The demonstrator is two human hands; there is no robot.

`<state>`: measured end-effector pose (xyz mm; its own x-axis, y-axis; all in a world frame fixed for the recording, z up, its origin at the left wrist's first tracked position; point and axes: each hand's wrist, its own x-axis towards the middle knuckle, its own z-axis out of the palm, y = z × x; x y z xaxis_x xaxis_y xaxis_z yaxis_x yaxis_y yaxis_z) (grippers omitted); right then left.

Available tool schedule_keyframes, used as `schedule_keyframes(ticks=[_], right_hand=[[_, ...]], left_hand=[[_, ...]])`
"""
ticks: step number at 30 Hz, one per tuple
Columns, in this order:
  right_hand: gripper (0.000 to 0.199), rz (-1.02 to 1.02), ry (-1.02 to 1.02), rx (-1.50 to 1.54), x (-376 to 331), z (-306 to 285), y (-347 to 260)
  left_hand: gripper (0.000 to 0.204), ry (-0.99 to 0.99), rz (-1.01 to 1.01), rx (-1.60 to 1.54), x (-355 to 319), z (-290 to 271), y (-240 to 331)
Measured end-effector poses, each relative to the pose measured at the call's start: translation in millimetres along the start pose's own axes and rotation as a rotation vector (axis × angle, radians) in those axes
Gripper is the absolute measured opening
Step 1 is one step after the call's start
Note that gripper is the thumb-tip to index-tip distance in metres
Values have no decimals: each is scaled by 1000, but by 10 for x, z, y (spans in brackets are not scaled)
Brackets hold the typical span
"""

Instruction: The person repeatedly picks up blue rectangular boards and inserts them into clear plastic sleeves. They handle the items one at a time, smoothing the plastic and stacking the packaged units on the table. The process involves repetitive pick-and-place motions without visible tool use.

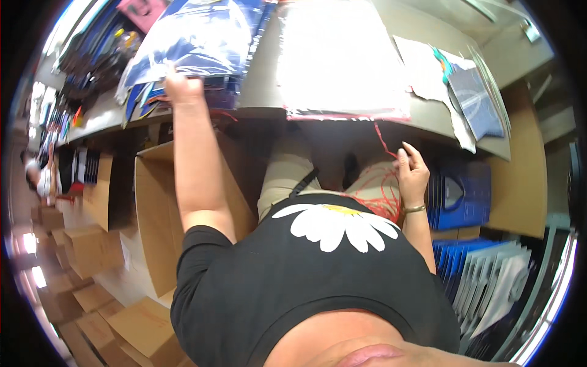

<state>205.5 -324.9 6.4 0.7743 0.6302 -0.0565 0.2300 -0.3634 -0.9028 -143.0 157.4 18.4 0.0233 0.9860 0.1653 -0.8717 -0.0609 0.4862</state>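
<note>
Blue plastic-wrapped flat stack [202, 43], far left; glossy white flat stack [342, 61] to its right.
Left hand [184, 90] meets the blue stack's near edge, finger spread and grip unclear; right hand [413, 171], nearer, pinches thin red string [383, 138], other fingers loosely bent.

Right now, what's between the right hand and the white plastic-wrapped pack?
Head view: red string, from right hand to near edge of white pack.

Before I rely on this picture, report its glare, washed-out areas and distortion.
Head view: glare streaks the clear plastic on the blue stack; the white package is washed out, its surface detail mostly lost; the front edge of the table bows with the fisheye lens; deep shadow lies beneath it; the left hand looks slightly soft.
</note>
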Motion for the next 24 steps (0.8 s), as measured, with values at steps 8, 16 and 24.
schedule_keyframes(ticks=[8,16,24], right_hand=[[55,243,111,-445,-588,-762,2330],[54,262,531,-921,-286,-1160,2119],[26,364,232,-1125,392,-1440,2538]], left_hand=[[63,372,-224,531,547,-647,-239],[130,467,160,1739,-635,394,-160],[102,-206,865,2046,-1069,816,-610]])
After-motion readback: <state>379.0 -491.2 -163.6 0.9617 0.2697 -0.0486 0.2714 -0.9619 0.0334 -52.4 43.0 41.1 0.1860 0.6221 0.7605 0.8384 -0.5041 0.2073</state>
